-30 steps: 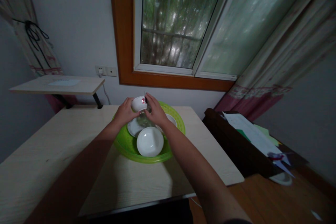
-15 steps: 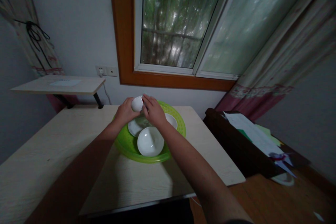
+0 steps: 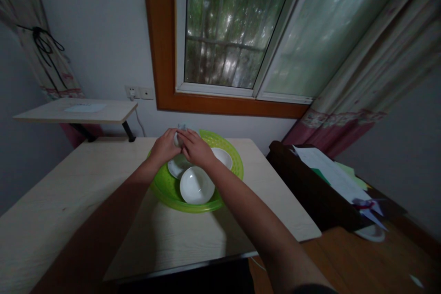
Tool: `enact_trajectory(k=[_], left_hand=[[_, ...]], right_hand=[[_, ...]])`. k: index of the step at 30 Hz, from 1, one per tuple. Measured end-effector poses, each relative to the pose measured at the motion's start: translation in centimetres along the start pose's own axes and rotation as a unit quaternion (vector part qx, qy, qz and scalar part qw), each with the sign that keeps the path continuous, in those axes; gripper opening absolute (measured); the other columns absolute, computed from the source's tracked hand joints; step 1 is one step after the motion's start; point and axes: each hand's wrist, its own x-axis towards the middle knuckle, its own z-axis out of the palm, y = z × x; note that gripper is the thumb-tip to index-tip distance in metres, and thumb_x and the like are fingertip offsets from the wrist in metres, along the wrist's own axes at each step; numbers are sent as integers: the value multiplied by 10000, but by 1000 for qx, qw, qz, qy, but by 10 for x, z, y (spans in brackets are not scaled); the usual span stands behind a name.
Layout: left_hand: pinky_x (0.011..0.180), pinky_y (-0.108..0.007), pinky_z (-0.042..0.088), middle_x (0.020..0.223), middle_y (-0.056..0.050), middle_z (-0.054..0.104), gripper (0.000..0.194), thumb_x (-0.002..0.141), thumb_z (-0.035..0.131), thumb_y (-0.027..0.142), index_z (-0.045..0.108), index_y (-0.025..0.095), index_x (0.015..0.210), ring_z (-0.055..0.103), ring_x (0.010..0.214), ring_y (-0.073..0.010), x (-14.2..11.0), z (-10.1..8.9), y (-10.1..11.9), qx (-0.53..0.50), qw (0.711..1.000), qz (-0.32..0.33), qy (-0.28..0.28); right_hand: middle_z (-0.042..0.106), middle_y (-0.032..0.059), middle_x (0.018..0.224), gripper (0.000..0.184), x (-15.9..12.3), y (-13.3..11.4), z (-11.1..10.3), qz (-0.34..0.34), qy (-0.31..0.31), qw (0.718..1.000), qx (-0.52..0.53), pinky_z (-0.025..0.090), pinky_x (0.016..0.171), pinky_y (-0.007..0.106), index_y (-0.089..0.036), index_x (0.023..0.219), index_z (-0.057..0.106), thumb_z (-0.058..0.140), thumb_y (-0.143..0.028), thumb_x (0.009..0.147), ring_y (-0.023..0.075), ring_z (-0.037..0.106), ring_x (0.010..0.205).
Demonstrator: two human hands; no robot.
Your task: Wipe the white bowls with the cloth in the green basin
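Above the far part of a green basin (image 3: 198, 209), my left hand (image 3: 164, 150) grips a small white cup (image 3: 177, 139), its fingers and thumb curled round the left side. My right hand (image 3: 197, 148) closes over the cup from the right, its fingers lying across it and meeting the left fingers. Most of the cup is hidden by the hands; a pale bit shows above the fingertips. Beneath them in the basin lie a white bowl (image 3: 197, 185) near the front, a white dish (image 3: 178, 167) behind it, and another white bowl (image 3: 223, 158) partly behind my right wrist.
The basin stands on a light wooden table (image 3: 113, 220). At the back left is a raised shelf (image 3: 76, 112) with a paper on it. A window (image 3: 227, 32) is behind the table. To the right, papers (image 3: 324, 170) lie on a dark brown piece of furniture (image 3: 310, 197).
My right hand has shifted left and over the cup, covering more of it. The cup has turned in my hands. The bowls and basin have stayed put.
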Motion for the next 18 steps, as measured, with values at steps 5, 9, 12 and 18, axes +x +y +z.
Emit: enact_trajectory(k=[5,9,12,18], left_hand=[[966,-420,505,1215,-116,619,553,704,694,310,527,211,1222,615,1138,-308,1,1,-1,2,1000,-6,-2],[946,-420,508,1212,-113,618,572,696,723,368,525,219,1210,622,1117,-313,1,2,-2,13,1000,-20,4],[935,-424,507,1199,-118,619,578,686,745,393,531,216,1193,623,1105,-319,1,2,-3,8,1000,-19,9],[907,-426,516,1170,-119,621,572,691,738,394,528,208,1189,627,1092,-321,2,2,-3,8,1000,-18,12]], right_hand=[[502,85,1506,556,0,4,-1,30,24,999,11,284,1239,488,-207,1432,518,509,-138,881,243,403,1428],[550,107,1456,483,-3,17,-2,119,96,988,28,331,1215,468,-195,1396,560,483,-168,920,237,475,1369],[575,110,1433,488,-6,27,-1,162,112,979,43,380,1189,440,-185,1387,571,485,-154,908,227,521,1336],[500,79,1519,570,-7,21,-2,102,71,991,44,366,1204,416,-197,1423,537,484,-83,868,215,491,1382]])
